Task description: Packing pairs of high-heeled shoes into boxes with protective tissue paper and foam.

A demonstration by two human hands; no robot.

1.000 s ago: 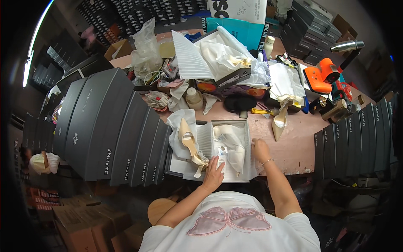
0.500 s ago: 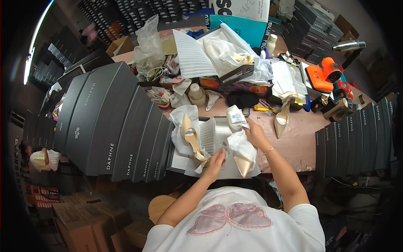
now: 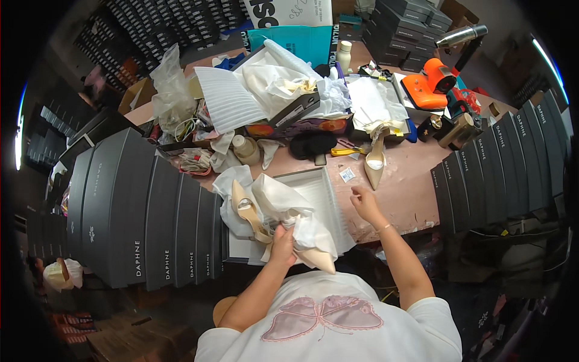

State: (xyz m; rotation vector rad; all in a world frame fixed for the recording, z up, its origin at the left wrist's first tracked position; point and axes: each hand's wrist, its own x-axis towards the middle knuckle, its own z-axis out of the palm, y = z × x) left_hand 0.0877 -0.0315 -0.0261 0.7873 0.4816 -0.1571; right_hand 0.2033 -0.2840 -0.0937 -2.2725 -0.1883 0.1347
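My left hand (image 3: pixel 282 246) is closed round a beige pointed-toe shoe (image 3: pixel 318 259) partly wrapped in white tissue paper (image 3: pixel 280 196). It holds this shoe over an open shoe box (image 3: pixel 301 175); the fingertips are partly hidden by the tissue. Beside it, on the left of the box, lies a matching beige shoe (image 3: pixel 243 205) on tissue. Right of the box, my right hand (image 3: pixel 366 204) hovers over the table with its fingers curled in and nothing visible in them. Just beyond it lie a small white printed square (image 3: pixel 347 174) and another beige shoe (image 3: pixel 374 166).
Dark grey shoe boxes stand in rows at left (image 3: pixel 114 211) and right (image 3: pixel 482 163). At the back are an open box with foam sheet (image 3: pixel 217 99), a bottle (image 3: pixel 245 149), a yellow cutter (image 3: pixel 344 152) and an orange device (image 3: pixel 429 87).
The wrapped shoe has passed from my right hand to my left and moved left over the box. My right hand has let go of it. The small white square now shows on the table.
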